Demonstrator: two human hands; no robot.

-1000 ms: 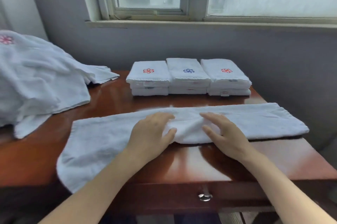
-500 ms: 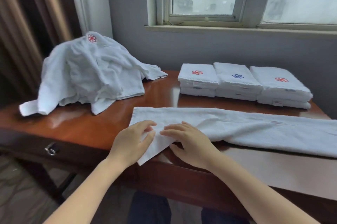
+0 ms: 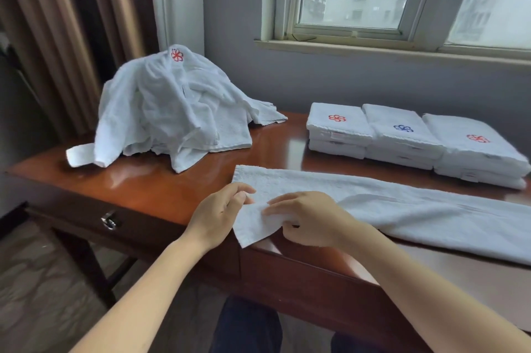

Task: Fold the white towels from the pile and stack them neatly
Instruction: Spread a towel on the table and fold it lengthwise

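- Your left hand (image 3: 221, 213) pinches the left end of the long white terry towel (image 3: 402, 209), with its fingers curled on the edge. Your right hand (image 3: 307, 219) lies just beside it over the towel's near corner. Its thumb is hidden, so I cannot tell whether it grips.
- That towel lies as a narrow strip along the front of the glossy brown wooden bench (image 3: 172, 189), with its left corner hanging past the edge.
- To do this fold well, I'd judge you should take both left corners, carry them together along the strip, match the edges before letting go, then smooth the crease flat.
- Below and left of the towel, the bench's drawer (image 3: 143, 223) with its metal pull (image 3: 109, 220) is closed, so its contents are hidden.
- Behind the towel stand three stacks of folded white towels (image 3: 402, 140), side by side and touching. Their top emblems are flowers in red, blue and red.
- Behind and left of the towel sits the rumpled pile of unfolded white towels (image 3: 172, 114).
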